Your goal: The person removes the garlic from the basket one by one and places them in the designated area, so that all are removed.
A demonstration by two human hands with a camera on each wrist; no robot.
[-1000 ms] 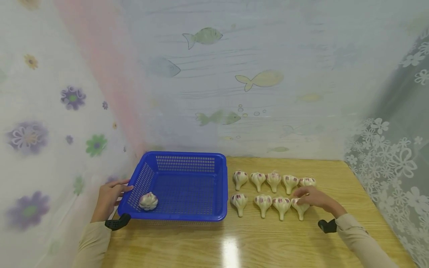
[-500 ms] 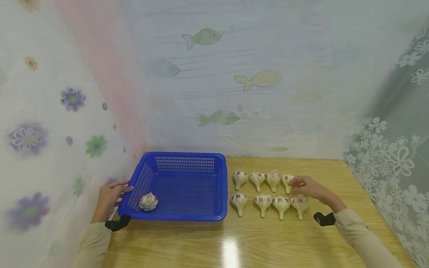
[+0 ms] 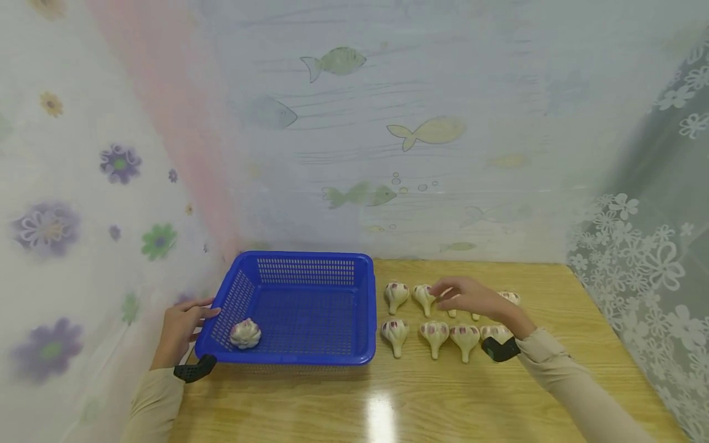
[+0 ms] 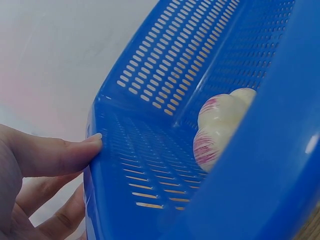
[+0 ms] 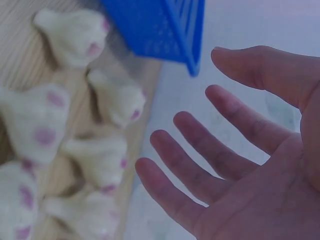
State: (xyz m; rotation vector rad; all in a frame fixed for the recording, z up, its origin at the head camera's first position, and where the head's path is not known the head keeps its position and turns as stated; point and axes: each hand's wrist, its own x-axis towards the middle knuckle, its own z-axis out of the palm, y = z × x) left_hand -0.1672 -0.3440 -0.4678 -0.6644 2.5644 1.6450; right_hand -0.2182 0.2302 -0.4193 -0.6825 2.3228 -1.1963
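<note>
My left hand grips the left rim of a blue plastic basket. In the left wrist view its thumb lies at the rim edge, with the other fingers outside the wall. One garlic bulb with purple marks sits in the basket's near left corner. My right hand hovers over the back row of garlic bulbs, nearest to a back-row bulb. In the right wrist view its fingers are spread and relaxed, with nothing in the palm. It partly hides the bulbs beneath it.
On the wooden table, right of the basket, garlic bulbs stand in two rows, such as the front-row bulb. A fish-patterned sheet rises behind the table. Patterned sheets also border the left and right sides.
My right hand has moved left along the back row, from the right-end bulbs towards the basket. The left hand, the basket and the bulbs stay where they were.
</note>
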